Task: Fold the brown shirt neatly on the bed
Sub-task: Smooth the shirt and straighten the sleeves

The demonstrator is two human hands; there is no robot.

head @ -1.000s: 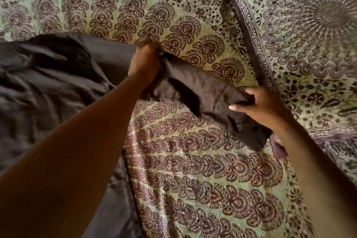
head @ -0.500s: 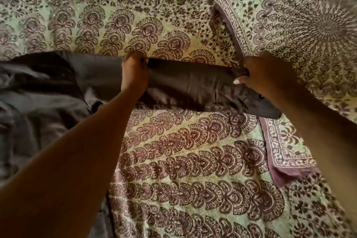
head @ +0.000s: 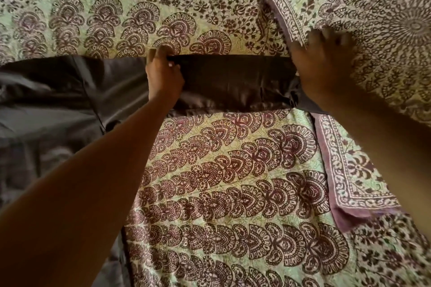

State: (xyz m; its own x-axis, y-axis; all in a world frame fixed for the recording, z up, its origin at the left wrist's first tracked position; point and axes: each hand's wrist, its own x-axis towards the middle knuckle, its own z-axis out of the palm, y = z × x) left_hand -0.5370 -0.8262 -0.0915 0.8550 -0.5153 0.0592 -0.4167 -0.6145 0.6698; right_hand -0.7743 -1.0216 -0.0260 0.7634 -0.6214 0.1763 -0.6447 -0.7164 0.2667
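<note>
Your brown shirt [head: 58, 105] lies on the bed [head: 233, 193], its body spread to the left of your left hand [head: 163, 74] and one sleeve [head: 235, 81] stretched flat from that hand out to the patterned pillow [head: 373, 18]. Your left hand's fingers [head: 161, 53] are clamped on the sleeve's far edge near the shoulder. Your right hand [head: 324, 67] rests flat on the sleeve's cuff end beside the pillow, its fingers spread apart and blurred, gripping nothing.
</note>
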